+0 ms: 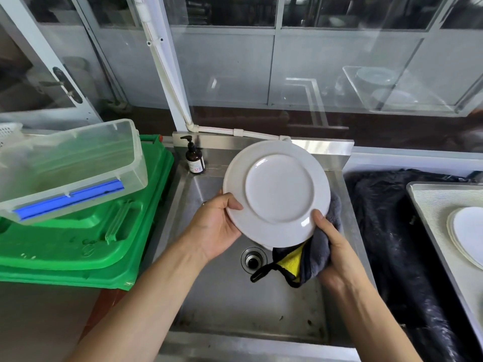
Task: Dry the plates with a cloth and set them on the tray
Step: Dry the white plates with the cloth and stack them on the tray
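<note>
both forearms are seen entering from the bottom edge, converging over the stainless steel sink [224, 304]. a white plate [277, 192] is held above the basin, tilted toward the camera with its underside and foot ring shown. the left hand [217, 226] grips the plate's left rim, thumb over the visible face and fingers hidden behind. the right hand [337, 254] is closed on a grey and yellow cloth [316, 252], which is pressed against the lower right rim and the hidden far face; the thumb is laid on the near face.

the metal tray [428, 205] lies to the right of the hands, past a dark cloth-covered counter [386, 231], with a stack of white plates [465, 236] already resting on it, partly cut by the frame edge. the right hand is the nearer one to it. a round plate has no long axis; its face must be judged level before it is set down. the transfer is judged to run rightward over the sink's right wall.

a pump soap bottle [194, 158] stands at the sink's back left corner. green plastic crates [86, 239] with a clear plastic container [75, 168] on top lie to the left, away from the path. nothing is seen standing between plate and tray.
</note>
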{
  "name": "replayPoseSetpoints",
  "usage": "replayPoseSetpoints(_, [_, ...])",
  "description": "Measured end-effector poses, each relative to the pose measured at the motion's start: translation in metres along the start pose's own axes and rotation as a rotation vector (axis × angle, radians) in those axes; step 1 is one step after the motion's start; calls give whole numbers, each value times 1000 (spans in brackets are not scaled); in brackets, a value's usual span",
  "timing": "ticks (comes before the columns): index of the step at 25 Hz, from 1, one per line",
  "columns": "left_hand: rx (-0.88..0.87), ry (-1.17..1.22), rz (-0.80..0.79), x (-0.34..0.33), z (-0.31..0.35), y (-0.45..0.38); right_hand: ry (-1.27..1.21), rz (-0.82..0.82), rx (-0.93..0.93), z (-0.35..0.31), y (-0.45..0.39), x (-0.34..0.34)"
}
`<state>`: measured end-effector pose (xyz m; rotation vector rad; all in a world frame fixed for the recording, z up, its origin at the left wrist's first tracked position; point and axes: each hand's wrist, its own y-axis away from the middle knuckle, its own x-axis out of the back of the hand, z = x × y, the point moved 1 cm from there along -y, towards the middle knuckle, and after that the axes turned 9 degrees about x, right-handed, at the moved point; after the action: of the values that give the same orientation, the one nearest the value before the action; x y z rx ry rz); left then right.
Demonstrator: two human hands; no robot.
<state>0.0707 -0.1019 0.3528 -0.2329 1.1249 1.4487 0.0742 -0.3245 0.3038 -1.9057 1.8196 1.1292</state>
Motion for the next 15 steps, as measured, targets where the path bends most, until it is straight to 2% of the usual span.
replayPoseSetpoints(6, [14,-50,-6,1,-2,4,130,120,-41,3,-2,7])
replayPoseSetpoints(10, [-8,-133,75,-2,1,3,462,378,111,4,-5,3])
replayPoseSetpoints(12, [-19,-238,120,-2,2,4,676,516,282,-2,-6,1])
replayPoseSetpoints(15, [-10,-398,148,-4,-5,7,982,354,506,-13,-16,-8])
